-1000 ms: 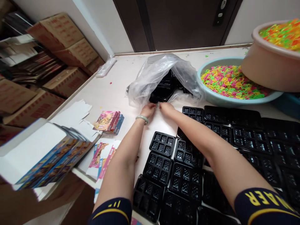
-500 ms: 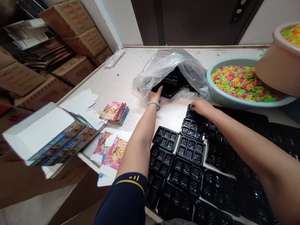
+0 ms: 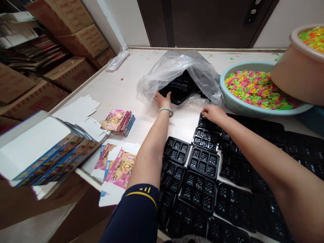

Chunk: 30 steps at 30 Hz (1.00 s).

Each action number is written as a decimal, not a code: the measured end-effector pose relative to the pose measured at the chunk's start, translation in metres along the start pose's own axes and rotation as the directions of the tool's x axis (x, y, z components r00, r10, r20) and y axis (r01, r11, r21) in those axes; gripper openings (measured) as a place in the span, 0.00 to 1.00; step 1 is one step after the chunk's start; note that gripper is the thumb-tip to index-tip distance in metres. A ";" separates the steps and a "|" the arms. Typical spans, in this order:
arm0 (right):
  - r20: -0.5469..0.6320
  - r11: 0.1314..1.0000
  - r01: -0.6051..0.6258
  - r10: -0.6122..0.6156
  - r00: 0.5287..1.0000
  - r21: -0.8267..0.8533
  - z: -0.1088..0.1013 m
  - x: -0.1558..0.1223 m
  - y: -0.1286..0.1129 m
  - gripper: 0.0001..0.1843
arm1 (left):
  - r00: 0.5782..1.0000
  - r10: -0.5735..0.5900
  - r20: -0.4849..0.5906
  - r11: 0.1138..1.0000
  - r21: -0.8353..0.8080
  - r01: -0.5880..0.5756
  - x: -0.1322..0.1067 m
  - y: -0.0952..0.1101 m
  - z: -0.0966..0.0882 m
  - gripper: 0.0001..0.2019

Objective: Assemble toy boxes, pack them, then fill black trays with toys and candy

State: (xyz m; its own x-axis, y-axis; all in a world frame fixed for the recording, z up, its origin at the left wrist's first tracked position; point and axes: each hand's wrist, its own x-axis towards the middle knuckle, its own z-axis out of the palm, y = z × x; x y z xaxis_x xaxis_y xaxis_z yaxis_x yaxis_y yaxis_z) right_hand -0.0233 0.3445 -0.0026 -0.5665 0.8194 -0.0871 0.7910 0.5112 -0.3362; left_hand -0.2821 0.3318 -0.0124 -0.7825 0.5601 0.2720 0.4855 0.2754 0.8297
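Head view: what's up front?

"My left hand (image 3: pixel 163 100) is spread at the mouth of the clear bag (image 3: pixel 174 62), by black trays (image 3: pixel 181 83) inside. My right hand (image 3: pixel 214 113) has its fingertips bunched over the far end of the tray rows (image 3: pixel 204 162); I can't tell if it pinches anything."

"Any room?"

"White table (image 3: pixel 183 123) shows between my hands and left of the bag. A blue tub (image 3: pixel 239 105) sits just right of the bag. Flat pink boxes (image 3: pixel 123 168) poke over the near edge. Behind is a dark door (image 3: pixel 210 23)."

Left sleeve (image 3: pixel 134 216): dark navy, short
Sleeve trim (image 3: pixel 141 193): curved yellow line, small yellow bars
Bangle (image 3: pixel 165 109): pale green, smooth
Hands (image 3: pixel 163 100): bare
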 end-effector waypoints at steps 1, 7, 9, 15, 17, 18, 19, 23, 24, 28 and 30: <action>-0.006 1.000 -0.001 0.001 1.000 0.014 0.001 0.000 -0.001 0.11 | 0.999 -0.049 -0.009 0.999 -0.006 0.049 0.001 0.001 0.002 0.24; -0.028 0.978 0.021 -0.015 0.999 0.209 0.007 -0.002 -0.013 0.07 | 0.996 -0.089 -0.028 0.994 -0.061 0.088 -0.007 0.005 0.001 0.06; -0.035 0.908 0.030 -0.016 0.999 0.419 0.009 -0.004 -0.023 0.05 | 1.000 -0.003 -0.002 0.998 -0.059 0.002 -0.024 0.003 -0.006 0.07; 0.166 0.042 -0.171 0.109 0.980 0.984 0.003 -0.014 -0.067 0.11 | 0.725 0.535 0.433 0.817 -0.049 -0.574 -0.082 -0.014 -0.063 0.07; 0.190 -0.145 -0.173 0.110 0.976 0.974 0.002 -0.021 -0.078 0.17 | 0.559 0.591 0.582 0.721 -0.069 -0.690 -0.089 -0.019 -0.085 0.11; 0.185 -0.193 -0.159 0.124 0.975 0.968 0.003 -0.026 -0.083 0.20 | 0.500 0.596 0.629 0.687 -0.078 -0.722 -0.091 -0.021 -0.095 0.12; 0.175 -0.224 -0.139 0.150 0.973 0.965 0.005 -0.031 -0.087 0.22 | 0.450 0.598 0.663 0.657 -0.085 -0.749 -0.091 -0.022 -0.104 0.13; 0.208 -0.302 -0.137 0.218 0.954 0.944 0.015 -0.058 -0.097 0.28 | 0.267 0.629 0.730 0.502 -0.118 -0.857 -0.096 -0.022 -0.130 0.10; 0.223 -0.310 -0.150 0.215 0.951 0.939 0.016 -0.064 -0.098 0.28 | 0.237 0.635 0.735 0.468 -0.122 -0.875 -0.099 -0.021 -0.134 0.10; 0.200 -0.292 -0.136 0.204 0.958 0.947 0.015 -0.082 -0.104 0.26 | 0.223 0.627 0.747 0.463 -0.127 -0.877 -0.114 -0.009 -0.151 0.11; 0.158 -0.272 -0.093 0.227 0.961 0.958 0.012 -0.087 -0.107 0.24 | 0.252 0.623 0.740 0.521 -0.153 -0.840 -0.119 0.000 -0.159 0.09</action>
State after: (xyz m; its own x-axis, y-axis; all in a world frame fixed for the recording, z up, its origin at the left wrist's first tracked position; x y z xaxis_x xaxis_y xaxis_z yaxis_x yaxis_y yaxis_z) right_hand -0.0615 0.2150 0.0293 -0.4011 0.8627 -0.3079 -0.3842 -0.4635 -0.7985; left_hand -0.2510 0.1404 0.0327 0.3938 0.8912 0.2250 0.8506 -0.4461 0.2783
